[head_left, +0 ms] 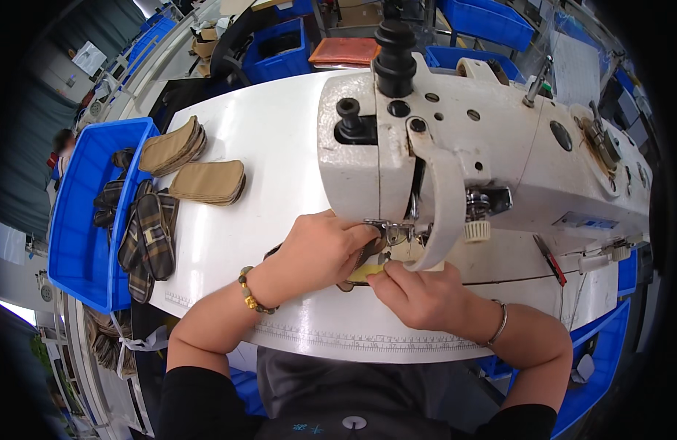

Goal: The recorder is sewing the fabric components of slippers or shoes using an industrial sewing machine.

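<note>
A white sewing machine stands on the white table. Under its presser foot lies a small fabric piece, dark plaid with a yellowish edge, mostly hidden by my hands. My left hand, with a beaded bracelet on the wrist, presses down on the piece from the left, fingers curled at the needle area. From the right, my right hand, wearing a thin bangle, pinches the piece's yellowish edge just in front of the foot.
Two stacks of tan sole-shaped fabric pieces lie at the table's far left. A blue bin beside them holds plaid pieces that spill over its rim. More blue bins stand behind the table. Another person is at far left.
</note>
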A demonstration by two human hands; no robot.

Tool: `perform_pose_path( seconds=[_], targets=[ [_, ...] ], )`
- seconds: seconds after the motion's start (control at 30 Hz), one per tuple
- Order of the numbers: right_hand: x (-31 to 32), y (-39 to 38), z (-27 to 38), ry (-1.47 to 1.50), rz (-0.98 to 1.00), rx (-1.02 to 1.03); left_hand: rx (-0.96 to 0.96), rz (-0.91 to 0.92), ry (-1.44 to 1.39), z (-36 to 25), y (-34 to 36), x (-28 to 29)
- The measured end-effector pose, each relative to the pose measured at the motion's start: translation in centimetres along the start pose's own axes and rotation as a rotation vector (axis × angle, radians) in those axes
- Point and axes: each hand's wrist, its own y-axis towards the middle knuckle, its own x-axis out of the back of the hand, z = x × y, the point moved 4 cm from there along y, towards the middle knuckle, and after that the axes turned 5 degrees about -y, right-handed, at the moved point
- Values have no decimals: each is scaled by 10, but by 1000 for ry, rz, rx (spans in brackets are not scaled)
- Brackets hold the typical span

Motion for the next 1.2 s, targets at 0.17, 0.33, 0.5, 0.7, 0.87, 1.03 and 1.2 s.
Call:
perform_pose_path(
  seconds=[0.17, 0.33, 0.5, 0.7, 0.87, 1.03, 1.2],
  targets=[
    [-20, -12, -1, 35, 208, -173, -7, -28, -83, 7, -2, 2],
    [-19, -6, 2, 62, 191, -140, -159, -112, 88, -1, -7, -5],
    [-21, -8, 3, 102, 222, -153, -145, -63, 61, -1, -7, -6],
    [-21, -8, 3, 50, 176, -127, -150, -10, 76, -5, -5, -8],
    [-20, -9, 4, 97, 193, -142, -94, -3, 20, -4, -3, -8],
    [-20, -7, 1, 33, 211, -125, -21, 31, 33, -4, 2, -5],
    [-17, -8, 3, -29, 343, -162, 65, 83, 24, -5, 4, 3]
  ],
)
